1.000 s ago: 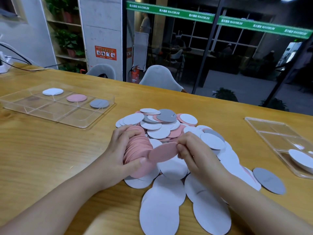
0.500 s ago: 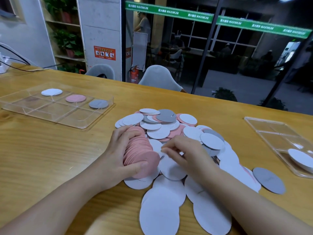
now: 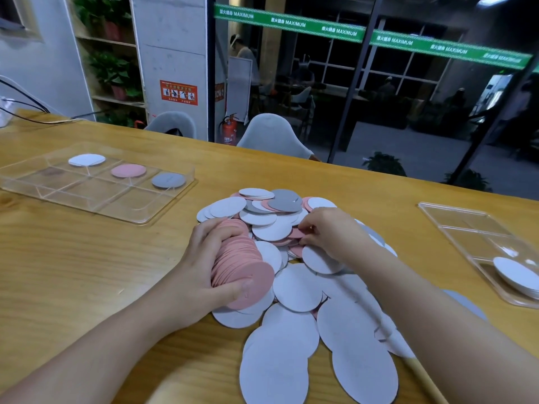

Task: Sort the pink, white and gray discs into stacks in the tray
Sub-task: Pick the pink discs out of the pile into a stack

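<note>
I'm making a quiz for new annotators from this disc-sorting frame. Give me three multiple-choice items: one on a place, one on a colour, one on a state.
1. Where is the tray with one white, one pink and one gray disc?
A. Far left of the table
B. On the pile
C. On a chair

2. What colour is the stack that the left hand holds?
A. Gray
B. White
C. Pink

3. What is the right hand doing?
A. Resting flat on bare wood
B. Pinching a pink disc in the pile
C. Lifting the right-hand tray

Answers:
1 A: the tray lies far left on the table.
2 C: the left hand grips a pink stack.
3 B: the right hand has its fingers on a pink disc in the pile.
</note>
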Tool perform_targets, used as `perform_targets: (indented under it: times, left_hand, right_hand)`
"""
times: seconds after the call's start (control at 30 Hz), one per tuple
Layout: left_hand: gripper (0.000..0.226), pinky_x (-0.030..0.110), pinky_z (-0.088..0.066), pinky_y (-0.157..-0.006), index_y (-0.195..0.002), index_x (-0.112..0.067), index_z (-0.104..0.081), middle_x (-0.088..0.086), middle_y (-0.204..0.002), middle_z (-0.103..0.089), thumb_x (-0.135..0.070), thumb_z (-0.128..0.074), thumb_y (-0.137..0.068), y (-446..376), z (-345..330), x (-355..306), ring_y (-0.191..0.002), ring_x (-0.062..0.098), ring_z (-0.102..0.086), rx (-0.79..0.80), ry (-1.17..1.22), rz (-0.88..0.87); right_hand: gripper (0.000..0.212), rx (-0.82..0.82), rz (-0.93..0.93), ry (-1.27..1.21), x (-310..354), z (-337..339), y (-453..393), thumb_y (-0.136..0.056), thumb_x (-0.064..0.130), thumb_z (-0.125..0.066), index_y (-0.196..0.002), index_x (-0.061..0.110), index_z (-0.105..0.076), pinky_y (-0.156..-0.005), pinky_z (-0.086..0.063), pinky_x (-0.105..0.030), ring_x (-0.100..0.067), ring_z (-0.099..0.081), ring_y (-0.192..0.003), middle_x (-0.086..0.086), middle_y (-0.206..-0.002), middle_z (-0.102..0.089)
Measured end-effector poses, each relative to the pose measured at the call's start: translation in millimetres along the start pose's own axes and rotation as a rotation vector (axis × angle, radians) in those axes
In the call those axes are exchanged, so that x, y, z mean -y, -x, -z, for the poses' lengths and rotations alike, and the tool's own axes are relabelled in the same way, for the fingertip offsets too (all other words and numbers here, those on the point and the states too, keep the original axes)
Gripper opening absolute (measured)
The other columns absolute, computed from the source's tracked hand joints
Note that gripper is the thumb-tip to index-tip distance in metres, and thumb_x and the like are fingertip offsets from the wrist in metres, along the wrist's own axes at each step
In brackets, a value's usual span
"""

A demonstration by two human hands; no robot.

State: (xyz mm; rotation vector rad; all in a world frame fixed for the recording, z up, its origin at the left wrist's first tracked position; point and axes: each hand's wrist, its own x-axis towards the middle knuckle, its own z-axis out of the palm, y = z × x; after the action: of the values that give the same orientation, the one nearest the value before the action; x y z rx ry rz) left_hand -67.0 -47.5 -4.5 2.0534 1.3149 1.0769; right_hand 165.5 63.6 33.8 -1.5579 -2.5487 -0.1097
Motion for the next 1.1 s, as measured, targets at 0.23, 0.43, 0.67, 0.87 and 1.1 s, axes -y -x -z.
perform_targets:
  times: [0.23,0.43,0.67,0.87,1.1]
  left_hand:
    - [0.068,-0.011,-0.015,-0.085,-0.118,-0.054,-0.031,-0.043,-0.127,-0.01,-0.063,-0.06,-0.057,0,0,1,-0.12,-0.029,-0.014,-0.004,-0.001,-0.001]
    - [0.067,-0.011,-0.016,-0.085,-0.118,-0.055,-0.031,-0.041,-0.128,-0.011,-0.064,-0.059,-0.058,0,1,0,-0.121,-0.027,-0.016,-0.002,-0.006,0.001]
    - [0.067,-0.011,-0.014,-0.085,-0.119,-0.052,-0.032,-0.044,-0.126,-0.011,-0.062,-0.059,-0.057,0,0,0,-0.12,-0.028,-0.014,-0.008,-0.004,-0.006]
    - [0.066,-0.01,-0.016,-0.086,-0.117,-0.054,-0.033,-0.043,-0.126,-0.013,-0.061,-0.059,-0.057,0,0,-1,-0.12,-0.027,-0.017,-0.022,-0.004,0.005]
    - [0.065,-0.011,-0.016,-0.085,-0.116,-0.054,-0.033,-0.041,-0.127,-0.013,-0.061,-0.058,-0.057,0,-1,-1,-0.118,-0.028,-0.017,-0.032,-0.012,0.007]
  right_hand:
    - [0.022,0.016,0.033,0.027,-1,14,0,-0.095,0.027,-0.049,-0.099,0.017,-0.068,-0.059,-0.03,-0.028,-0.019,-0.048,-0.082,-0.006,-0.098,-0.063]
    - [0.025,-0.122,0.108,0.031,-1,9,12,-0.095,0.028,-0.049,-0.103,0.018,-0.07,-0.074,-0.04,-0.038,-0.027,-0.052,-0.089,-0.013,-0.089,-0.062]
    - [0.029,-0.313,0.241,-0.102,2,7,32,-0.087,0.028,-0.046,-0.079,0.013,-0.07,-0.053,-0.048,-0.038,-0.028,-0.056,-0.067,-0.003,-0.062,-0.063]
    - [0.021,-0.374,0.178,-0.309,3,16,54,-0.086,0.018,-0.046,-0.093,0.012,-0.064,-0.063,-0.038,-0.024,-0.013,-0.045,-0.076,0.004,-0.075,-0.054]
    - [0.027,-0.351,0.223,-0.389,4,15,73,-0.091,0.034,-0.038,-0.092,0.018,-0.059,-0.071,-0.035,-0.007,-0.002,-0.044,-0.082,0.024,-0.079,-0.047]
